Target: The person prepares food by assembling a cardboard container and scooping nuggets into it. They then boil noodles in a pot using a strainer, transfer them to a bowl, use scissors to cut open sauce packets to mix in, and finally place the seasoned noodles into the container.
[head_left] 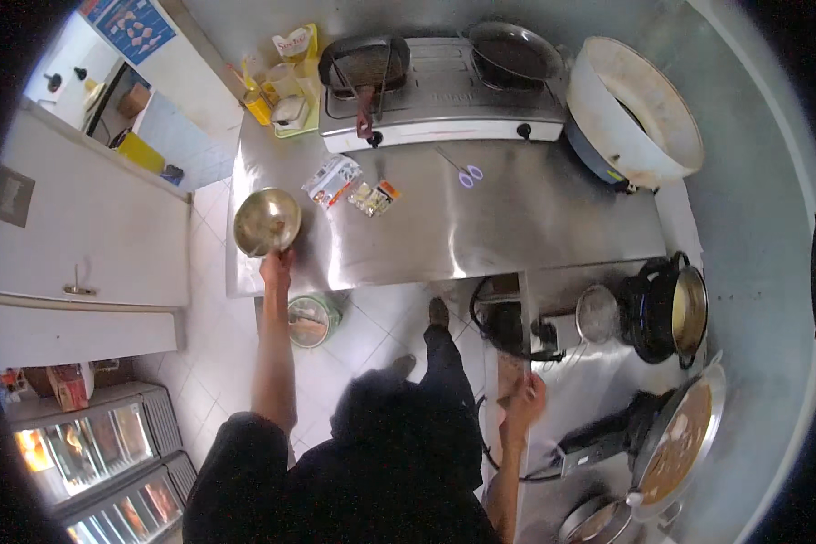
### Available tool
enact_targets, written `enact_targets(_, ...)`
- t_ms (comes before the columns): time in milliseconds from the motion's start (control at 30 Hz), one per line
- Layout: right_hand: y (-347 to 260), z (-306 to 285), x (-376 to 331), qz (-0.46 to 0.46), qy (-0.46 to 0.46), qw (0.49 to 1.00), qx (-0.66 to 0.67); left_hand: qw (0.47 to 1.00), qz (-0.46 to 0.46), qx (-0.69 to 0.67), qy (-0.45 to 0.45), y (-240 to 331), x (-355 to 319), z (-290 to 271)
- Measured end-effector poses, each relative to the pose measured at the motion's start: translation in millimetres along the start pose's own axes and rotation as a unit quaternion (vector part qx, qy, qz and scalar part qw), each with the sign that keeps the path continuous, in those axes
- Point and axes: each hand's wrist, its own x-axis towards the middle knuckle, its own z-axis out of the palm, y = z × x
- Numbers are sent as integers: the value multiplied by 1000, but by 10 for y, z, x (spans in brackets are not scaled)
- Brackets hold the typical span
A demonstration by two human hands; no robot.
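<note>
Your left hand (276, 269) grips the near rim of a metal bowl (267, 221), which sits at the front left corner of the steel worktop (517, 227). Your right hand (524, 397) rests at the edge of the lower counter (589, 381), fingers curled; what it grasps, if anything, cannot be made out. Small packets (352, 186) lie just beyond the bowl. Scissors (462, 170) lie mid-worktop, in front of the stove (444, 91). A green bucket (311, 320) stands on the floor below the bowl.
</note>
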Motion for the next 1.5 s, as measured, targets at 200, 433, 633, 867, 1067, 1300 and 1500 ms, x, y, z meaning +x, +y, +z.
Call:
enact_targets(200, -1568, 2730, 1344, -282, -294, 913, 11, 996, -75, 44, -7, -40, -881, 307)
enact_targets(433, -2399, 4540, 1429, -598, -194, 750, -207, 975, -67, 194, 91, -11, -1930, 578)
enact_targets(633, -2319, 4468, 1978, -471, -259, 834, -126, 895, 101, 425, 91, 452, -2414, 795)
enact_targets(867, -2251, 3752, 2072, -175, -325, 928, -39, 843, 159, 478, -188, 874, -1899, 1257)
enact_targets(1067, -2104, 3046, 1845, -267, -237, 913, -196, 861, 138, 413, -263, 804, -1476, 1940)
enact_targets(1300, -2862, 2765, 1507, -312, -188, 927, -91, 880, -292, 229, -297, 97, -1353, 2351)
enact_targets(1500, -2731, 2801, 1775, -145, -355, 922, 51, 893, -327, 5, -309, -92, -1228, 2317)
